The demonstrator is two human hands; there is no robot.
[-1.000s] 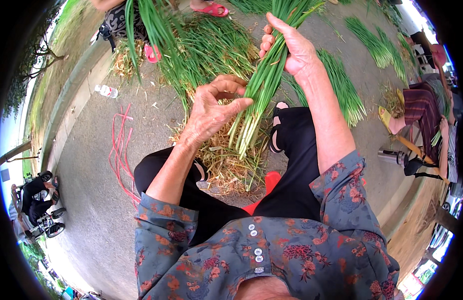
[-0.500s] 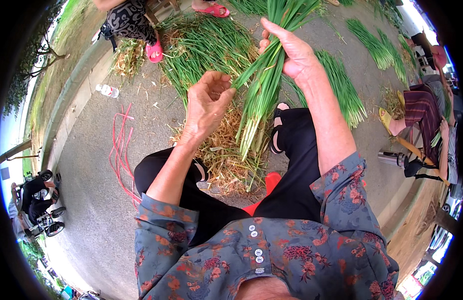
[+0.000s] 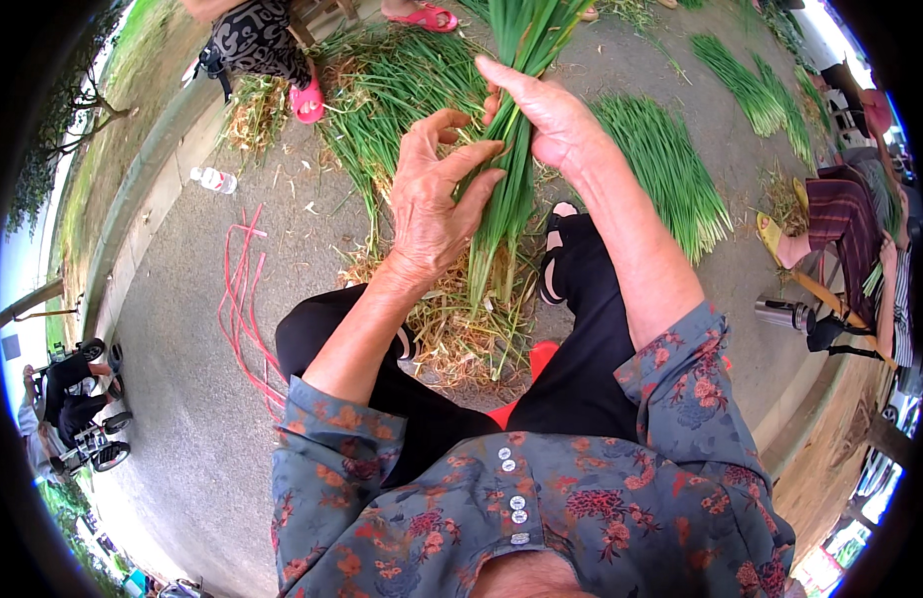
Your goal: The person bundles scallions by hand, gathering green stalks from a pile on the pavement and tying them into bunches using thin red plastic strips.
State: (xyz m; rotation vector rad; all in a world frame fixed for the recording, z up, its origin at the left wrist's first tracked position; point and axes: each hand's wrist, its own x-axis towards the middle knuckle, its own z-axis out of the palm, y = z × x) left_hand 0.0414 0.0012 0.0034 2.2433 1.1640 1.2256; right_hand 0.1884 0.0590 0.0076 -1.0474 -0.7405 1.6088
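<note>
A bunch of green garlic chives (image 3: 504, 224) hangs over the ground between my knees, its paler stem ends pointing down toward me. My right hand (image 3: 553, 118) is wrapped round the middle of the bunch, thumb stretched along it. On the bunch's left edge is my left hand (image 3: 432, 194), fingers bent but apart, with the index finger and thumb tips touching the leaves. Whether a single leaf lies between those tips is hard to see. Below the bunch spreads a heap of dry, yellowish chive trimmings (image 3: 466, 344).
Loose chives (image 3: 412, 85) are piled ahead, and a neat bundle (image 3: 661, 169) lies to the right. Red plastic straps (image 3: 244, 309) and a plastic bottle (image 3: 214, 179) lie left. A person in pink sandals (image 3: 307, 102) is ahead; another person sits right beside a steel flask (image 3: 783, 314).
My right hand has moved left with the chives, and the bunch hangs more upright. The left hand has shifted right and its thumb and index finger have spread from a pinch.
</note>
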